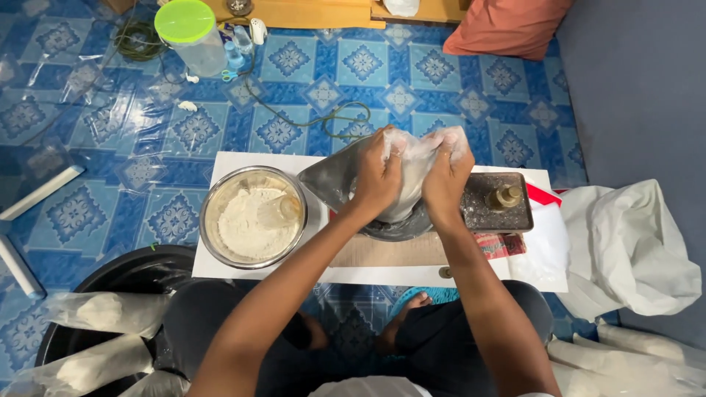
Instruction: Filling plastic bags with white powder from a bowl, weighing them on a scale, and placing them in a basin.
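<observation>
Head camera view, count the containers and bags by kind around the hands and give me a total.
Metal bowl of white powder: 1
Clear bag in the grip of the left hand and the right hand, bag: 1
Plastic jar with green lid: 1
Filled clear bags at lower left, in and beside the black tub: 3 visible
Total: 6

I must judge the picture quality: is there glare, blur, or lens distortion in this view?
Head view: soft glare on the plastic sheets over the floor; both hands and the clear bag look sharp; the floor tiles bend slightly toward the edges, a wide-lens effect.
</observation>
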